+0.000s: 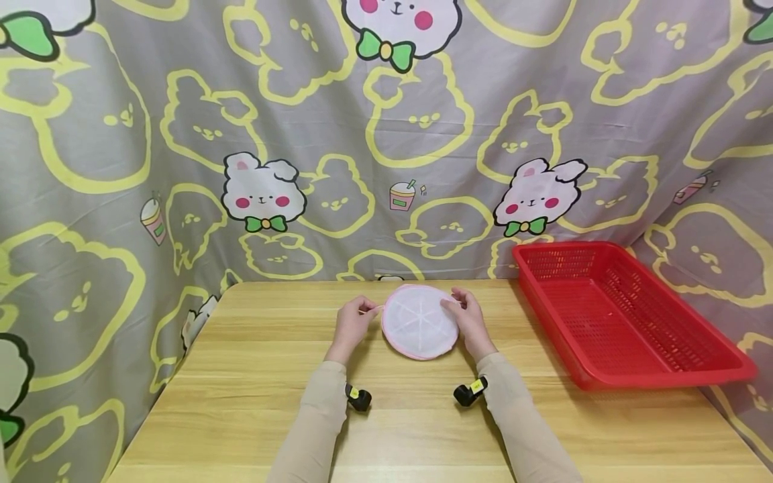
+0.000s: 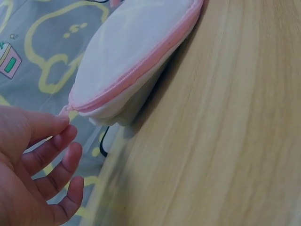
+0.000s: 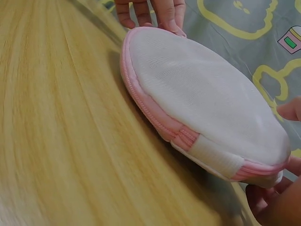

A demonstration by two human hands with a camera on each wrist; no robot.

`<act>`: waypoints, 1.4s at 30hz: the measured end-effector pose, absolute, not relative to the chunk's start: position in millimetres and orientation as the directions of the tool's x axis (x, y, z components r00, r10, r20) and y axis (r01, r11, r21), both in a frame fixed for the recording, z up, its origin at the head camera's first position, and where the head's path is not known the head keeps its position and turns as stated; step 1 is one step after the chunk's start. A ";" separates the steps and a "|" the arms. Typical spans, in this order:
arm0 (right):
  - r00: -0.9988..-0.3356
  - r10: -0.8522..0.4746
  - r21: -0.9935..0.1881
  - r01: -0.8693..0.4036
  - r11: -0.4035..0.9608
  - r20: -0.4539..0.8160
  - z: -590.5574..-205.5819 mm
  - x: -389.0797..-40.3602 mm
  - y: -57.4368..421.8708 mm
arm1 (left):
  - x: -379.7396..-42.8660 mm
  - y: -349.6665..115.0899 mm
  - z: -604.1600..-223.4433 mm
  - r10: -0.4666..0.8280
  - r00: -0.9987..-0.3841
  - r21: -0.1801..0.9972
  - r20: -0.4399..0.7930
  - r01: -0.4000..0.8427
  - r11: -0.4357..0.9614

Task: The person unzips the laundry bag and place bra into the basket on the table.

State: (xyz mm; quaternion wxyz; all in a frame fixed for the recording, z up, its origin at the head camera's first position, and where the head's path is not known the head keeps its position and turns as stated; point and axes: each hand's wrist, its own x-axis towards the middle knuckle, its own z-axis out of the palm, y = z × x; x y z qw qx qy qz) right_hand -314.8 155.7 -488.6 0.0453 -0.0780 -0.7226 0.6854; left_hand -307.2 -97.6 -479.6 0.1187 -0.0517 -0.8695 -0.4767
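A round white mesh zip pouch (image 1: 421,322) with a pink zip round its edge is held above the wooden table, its flat top facing up. At its left side, my left hand (image 1: 354,322) pinches the pink zip pull (image 2: 65,111) between thumb and index finger, the other fingers loosely bent. My right hand (image 1: 471,318) grips the opposite edge of the pouch, thumb on the upper side and fingers underneath. In the right wrist view, a white fabric tab (image 3: 216,155) interrupts the pink zip (image 3: 146,101). The pouch's underside is mostly hidden.
A red plastic basket (image 1: 555,329) with perforated walls stands on the right of the wooden table (image 1: 253,402). Behind and on both sides hangs a grey curtain (image 1: 338,134) with cartoon prints. Each wrist wears a small black camera (image 1: 360,400).
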 end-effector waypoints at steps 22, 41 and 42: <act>-0.994 0.107 -0.971 0.063 0.231 -0.039 -490.7 -313.2 153.9 | -306.6 -95.9 -478.2 -0.014 -0.967 0.820 0.253 0.207 0.534; -0.980 0.197 -0.980 0.058 0.189 -0.021 -491.2 -310.2 153.8 | -304.9 -99.3 -475.6 -0.001 -0.975 0.838 0.224 0.192 0.511; -0.979 0.205 -0.981 0.059 0.183 -0.020 -491.4 -310.5 153.7 | -304.9 -99.3 -475.3 -0.001 -0.974 0.838 0.225 0.194 0.510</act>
